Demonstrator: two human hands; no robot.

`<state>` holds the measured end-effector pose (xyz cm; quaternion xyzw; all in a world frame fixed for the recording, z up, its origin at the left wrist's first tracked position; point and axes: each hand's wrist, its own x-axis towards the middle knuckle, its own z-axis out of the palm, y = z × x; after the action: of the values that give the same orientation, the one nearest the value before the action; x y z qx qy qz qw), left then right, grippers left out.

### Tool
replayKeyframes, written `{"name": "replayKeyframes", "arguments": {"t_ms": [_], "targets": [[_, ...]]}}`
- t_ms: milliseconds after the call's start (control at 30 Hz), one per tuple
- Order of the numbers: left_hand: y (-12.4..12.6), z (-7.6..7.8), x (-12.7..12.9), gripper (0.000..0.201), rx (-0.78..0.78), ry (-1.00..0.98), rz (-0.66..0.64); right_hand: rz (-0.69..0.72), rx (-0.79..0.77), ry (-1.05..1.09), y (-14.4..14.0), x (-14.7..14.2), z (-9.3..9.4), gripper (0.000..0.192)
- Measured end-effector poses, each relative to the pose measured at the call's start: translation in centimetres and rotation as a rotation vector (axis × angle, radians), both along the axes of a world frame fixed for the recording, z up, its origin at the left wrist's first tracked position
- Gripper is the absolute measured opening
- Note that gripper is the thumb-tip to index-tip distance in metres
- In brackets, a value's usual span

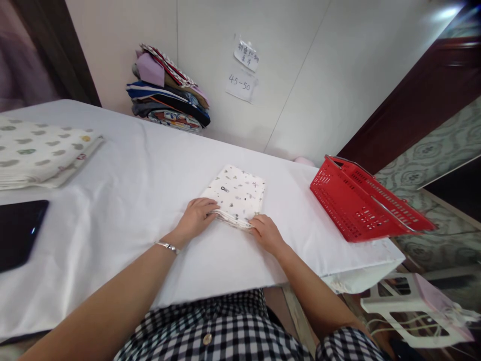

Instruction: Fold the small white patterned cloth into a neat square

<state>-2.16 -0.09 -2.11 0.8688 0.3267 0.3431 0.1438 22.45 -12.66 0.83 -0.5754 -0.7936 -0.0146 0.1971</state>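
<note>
Evidently, the cotton cloth (240, 193), white with small printed motifs and folded into a thick rectangle, lies flat on the white tablecloth (165, 175), near the centre of the clock. At its eight o'clock, the person's left hand (199, 218) has fingers and thumb closed about the near corner; a silver bracelet (168, 246) circles that wrist. At five o'clock the right hand (266, 234) pinches the other near corner, thumb and fingers together on the layers. Toward three o'clock sits a red perforated shopping basket (338, 205). A larger folded cloth with grey spots (41, 150) lies at nine to ten o'clock, with a black flat device (18, 235) just below. Toward eleven, mixed folded fabrics (169, 98) are piled against the wall (210, 65).
</note>
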Motion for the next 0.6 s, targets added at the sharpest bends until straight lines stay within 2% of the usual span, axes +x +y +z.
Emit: {"name": "replayKeyframes", "arguments": {"t_ms": [200, 600], "targets": [[-0.04, 0.28, -0.08, 0.028, -0.023, 0.013, -0.011, -0.078, -0.084, 0.116, 0.32, 0.17, 0.32, 0.020], [-0.04, -0.01, 0.19, 0.029, -0.002, 0.011, 0.015, -0.030, -0.038, -0.017, 0.09, -0.49, 0.38, 0.011]]}}
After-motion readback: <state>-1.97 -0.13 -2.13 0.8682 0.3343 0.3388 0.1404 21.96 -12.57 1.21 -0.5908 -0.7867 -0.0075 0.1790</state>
